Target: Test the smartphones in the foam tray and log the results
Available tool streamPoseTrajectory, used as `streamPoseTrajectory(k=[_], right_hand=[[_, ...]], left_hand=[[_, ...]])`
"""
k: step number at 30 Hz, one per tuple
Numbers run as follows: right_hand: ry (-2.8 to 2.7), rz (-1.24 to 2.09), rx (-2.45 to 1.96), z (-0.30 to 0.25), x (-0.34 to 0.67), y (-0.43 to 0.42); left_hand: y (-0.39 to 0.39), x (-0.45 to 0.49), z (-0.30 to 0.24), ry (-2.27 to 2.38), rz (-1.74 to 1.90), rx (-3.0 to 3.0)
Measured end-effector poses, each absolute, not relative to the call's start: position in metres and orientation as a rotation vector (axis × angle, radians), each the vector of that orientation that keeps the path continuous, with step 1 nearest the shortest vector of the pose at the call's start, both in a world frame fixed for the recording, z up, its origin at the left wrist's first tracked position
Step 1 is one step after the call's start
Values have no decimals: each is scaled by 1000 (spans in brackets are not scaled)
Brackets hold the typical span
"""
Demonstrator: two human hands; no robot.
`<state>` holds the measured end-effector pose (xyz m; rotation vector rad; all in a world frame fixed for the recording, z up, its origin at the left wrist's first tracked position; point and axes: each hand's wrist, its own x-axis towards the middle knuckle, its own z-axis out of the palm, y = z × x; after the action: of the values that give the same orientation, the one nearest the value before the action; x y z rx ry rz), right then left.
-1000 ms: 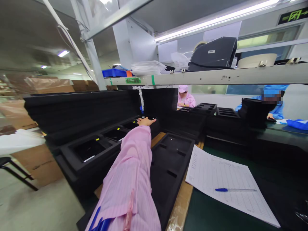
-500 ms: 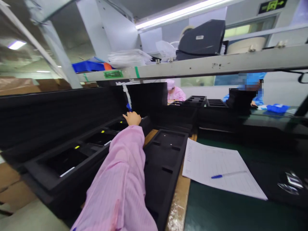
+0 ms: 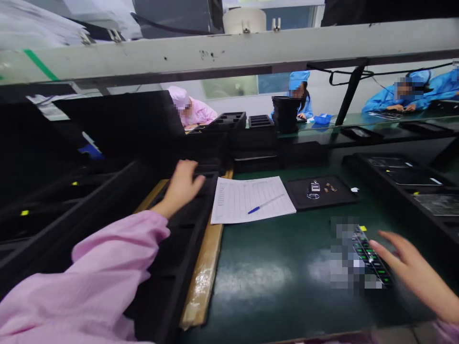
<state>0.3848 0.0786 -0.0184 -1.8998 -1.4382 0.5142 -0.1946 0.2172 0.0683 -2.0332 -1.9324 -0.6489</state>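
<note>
Panel (image 3: 375, 260) on bench (image 3: 251, 282), toward its near edge, just left of the nearer right hand (image 3: 412, 267); long axis appears slanted toward the near right corner. Right hand's fingers spread, apparently gripping nothing; contact unclear. Panel dark, green-marked, yellow-tabbed, partly blurred.

A flat, dark panel (image 3: 373, 260) lies just left of my right hand (image 3: 409, 260), its right edge close by my thumb; whether the two touch cannot be told. Green marks line its glossy face in rows, a yellow tab (image 3: 363, 228) shows at its far corner, and its left side is lost in pixelated blocks. Under my left hand (image 3: 181, 188), a long black tray (image 3: 195, 248) lies lengthwise, reaching back toward me, its raised rim running to the right of the hand, its sunken bed too dark to read in detail.
</note>
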Motion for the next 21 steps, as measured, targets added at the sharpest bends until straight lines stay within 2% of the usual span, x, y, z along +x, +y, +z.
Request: streamPoseTrajectory(k=[2,5,11,17,21], right_hand=[[-1751,187,-1789,8,361,98],[-2432,120,-1660,38,289,131],[-2792,2,-1523,28,168,194],[-2964,-108,-1214,14,183,177],[-2891,-169,-1170,24,208,138]], left_hand=[[203,-144,38,-1895,-380,-2321],[175,-83,0,-1915,-53,-2492],[116,-37,-12,-2009,208,-2454],[45,-28,-6,-2023,264,-2503],[33,-20,-7,-2050,225,-2515]])
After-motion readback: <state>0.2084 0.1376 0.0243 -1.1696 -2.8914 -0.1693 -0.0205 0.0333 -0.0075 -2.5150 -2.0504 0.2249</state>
